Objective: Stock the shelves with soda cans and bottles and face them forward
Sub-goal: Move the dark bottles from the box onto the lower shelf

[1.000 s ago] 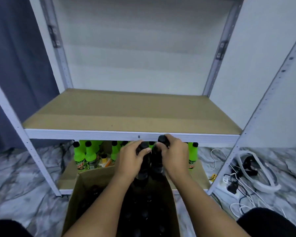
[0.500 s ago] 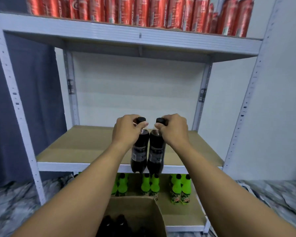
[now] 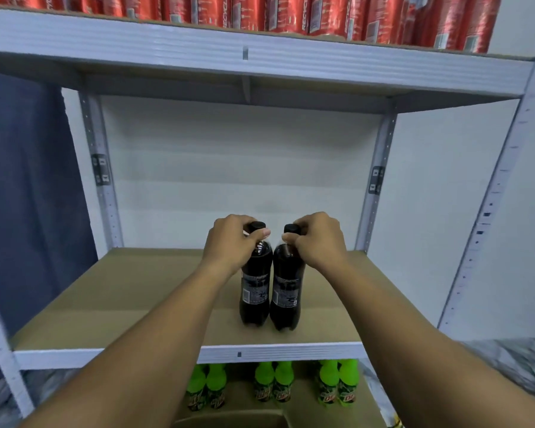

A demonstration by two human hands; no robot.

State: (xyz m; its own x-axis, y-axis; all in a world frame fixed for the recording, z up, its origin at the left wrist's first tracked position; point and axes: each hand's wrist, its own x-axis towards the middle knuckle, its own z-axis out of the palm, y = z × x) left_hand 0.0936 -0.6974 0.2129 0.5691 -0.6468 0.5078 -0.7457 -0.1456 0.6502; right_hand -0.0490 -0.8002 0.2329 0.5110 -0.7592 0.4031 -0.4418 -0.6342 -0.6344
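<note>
Upright, touching on middle shelf (image 3: 136, 291): two dark bottles, left hand (image 3: 229, 242) gripping left bottle (image 3: 255, 291) neck, right hand (image 3: 317, 239) gripping right bottle (image 3: 286, 295) neck.

Dark cola bottles (image 3: 256, 291): two, upright and touching side by side on the middle shelf (image 3: 136, 304).
Hands: two, the left hand (image 3: 229, 242) on one bottle neck, the right hand (image 3: 317, 239) on the other.
Green bottles (image 3: 274, 381): six in view on the bottom shelf, standing in three pairs.
Red cans (image 3: 278, 13): one row along the top shelf; only partly in view, so uncountable.
Shelf boards: three in view.
</note>
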